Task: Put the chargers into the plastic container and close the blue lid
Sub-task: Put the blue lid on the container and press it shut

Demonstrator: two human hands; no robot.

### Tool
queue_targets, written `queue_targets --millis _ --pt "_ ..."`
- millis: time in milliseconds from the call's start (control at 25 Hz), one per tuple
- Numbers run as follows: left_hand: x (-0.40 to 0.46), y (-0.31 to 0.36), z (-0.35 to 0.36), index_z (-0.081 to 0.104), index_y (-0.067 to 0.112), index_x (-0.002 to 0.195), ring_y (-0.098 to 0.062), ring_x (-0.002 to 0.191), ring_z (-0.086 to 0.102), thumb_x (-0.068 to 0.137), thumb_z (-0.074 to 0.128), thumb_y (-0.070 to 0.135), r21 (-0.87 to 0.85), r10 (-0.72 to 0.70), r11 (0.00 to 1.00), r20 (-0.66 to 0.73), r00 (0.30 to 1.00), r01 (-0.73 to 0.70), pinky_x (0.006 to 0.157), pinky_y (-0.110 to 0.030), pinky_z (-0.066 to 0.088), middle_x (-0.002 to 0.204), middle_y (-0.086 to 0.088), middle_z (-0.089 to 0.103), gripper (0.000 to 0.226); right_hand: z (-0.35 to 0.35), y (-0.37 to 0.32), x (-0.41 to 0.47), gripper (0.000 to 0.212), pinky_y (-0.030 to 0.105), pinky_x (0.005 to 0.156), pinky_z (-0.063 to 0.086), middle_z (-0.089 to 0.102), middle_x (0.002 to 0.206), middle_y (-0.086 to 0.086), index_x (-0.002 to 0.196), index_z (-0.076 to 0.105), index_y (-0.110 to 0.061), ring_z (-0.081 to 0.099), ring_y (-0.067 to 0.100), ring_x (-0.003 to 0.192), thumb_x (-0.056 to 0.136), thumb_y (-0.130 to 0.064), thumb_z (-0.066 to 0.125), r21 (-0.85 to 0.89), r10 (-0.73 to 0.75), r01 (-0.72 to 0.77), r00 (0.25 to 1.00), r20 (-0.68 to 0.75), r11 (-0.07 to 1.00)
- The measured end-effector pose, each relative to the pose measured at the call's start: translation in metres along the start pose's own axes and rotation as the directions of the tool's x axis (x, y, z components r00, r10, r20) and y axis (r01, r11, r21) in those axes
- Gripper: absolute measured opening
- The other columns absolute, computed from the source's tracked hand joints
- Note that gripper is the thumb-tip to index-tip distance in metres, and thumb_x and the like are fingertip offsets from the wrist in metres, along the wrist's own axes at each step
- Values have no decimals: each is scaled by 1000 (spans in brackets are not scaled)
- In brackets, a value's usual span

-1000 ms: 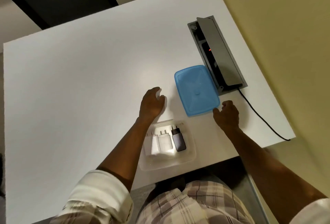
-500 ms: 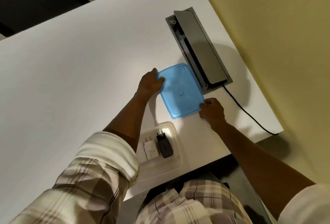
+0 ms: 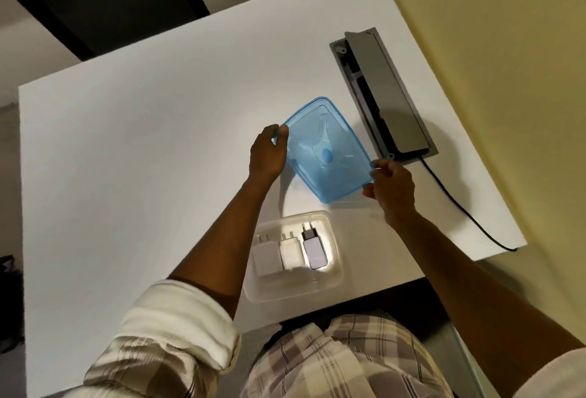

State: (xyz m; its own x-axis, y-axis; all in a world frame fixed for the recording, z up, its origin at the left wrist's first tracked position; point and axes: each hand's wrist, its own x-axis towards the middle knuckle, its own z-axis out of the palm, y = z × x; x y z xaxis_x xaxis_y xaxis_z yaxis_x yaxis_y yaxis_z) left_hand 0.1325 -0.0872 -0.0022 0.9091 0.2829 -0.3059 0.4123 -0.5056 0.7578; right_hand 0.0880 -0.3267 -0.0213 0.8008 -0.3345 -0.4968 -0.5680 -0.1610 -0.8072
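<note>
A translucent blue lid (image 3: pixel 328 149) is lifted off the white table and tilted, held at two opposite corners. My left hand (image 3: pixel 267 155) pinches its far left corner and my right hand (image 3: pixel 391 184) pinches its near right corner. Just below the lid, near the table's front edge, stands a clear plastic container (image 3: pixel 333 283), uncovered. Inside it lie three chargers side by side: two white ones (image 3: pixel 268 258) (image 3: pixel 291 253) and a grey one with a black plug (image 3: pixel 314 250).
A grey cable box (image 3: pixel 385 93) with its flap raised is set into the white table (image 3: pixel 126 160) at the right. A black cord (image 3: pixel 466 210) runs from it over the table's right edge. A yellow wall is on the right.
Both hands reached the lid, took its corners and raised it off the table, tilting it. The container and chargers have stayed where they were.
</note>
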Motion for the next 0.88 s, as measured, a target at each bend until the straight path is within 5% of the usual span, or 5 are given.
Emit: queue_targets --millis 160,400,680,880 --pt "-42 -14 -37 56 20 130 -22 125 57 101 30 57 -207 -94 974 0 996 92 111 -45 43 135 -3 60 54 -1 -14 -24 11 36 69 62 71 89 -2 88 69 -28 73 23 79 87 -28 57 96 -121 115 991 53 989" --pt "-106 -47 -75 55 32 121 -12 132 48 102 14 58 -490 -113 860 86 990 141 109 -36 34 136 8 55 52 5 -14 -66 11 37 75 61 71 80 -6 79 68 -31 72 14 76 87 -32 61 83 -186 181 981 57 980" --pt "-151 -108 -87 51 33 131 -2 135 43 88 21 74 -507 -111 841 186 976 192 112 -33 30 146 10 50 66 -3 29 -130 17 14 60 53 71 88 -9 92 68 -28 69 9 87 83 -14 73 40 -240 237 964 112 971" --pt "-171 -140 -88 47 26 138 2 137 42 103 29 54 -457 -85 867 254 964 197 118 -31 30 148 9 47 49 0 73 -177 41 19 77 58 66 112 -10 110 60 -26 65 7 106 81 -3 75 100 -242 230 962 124 968"
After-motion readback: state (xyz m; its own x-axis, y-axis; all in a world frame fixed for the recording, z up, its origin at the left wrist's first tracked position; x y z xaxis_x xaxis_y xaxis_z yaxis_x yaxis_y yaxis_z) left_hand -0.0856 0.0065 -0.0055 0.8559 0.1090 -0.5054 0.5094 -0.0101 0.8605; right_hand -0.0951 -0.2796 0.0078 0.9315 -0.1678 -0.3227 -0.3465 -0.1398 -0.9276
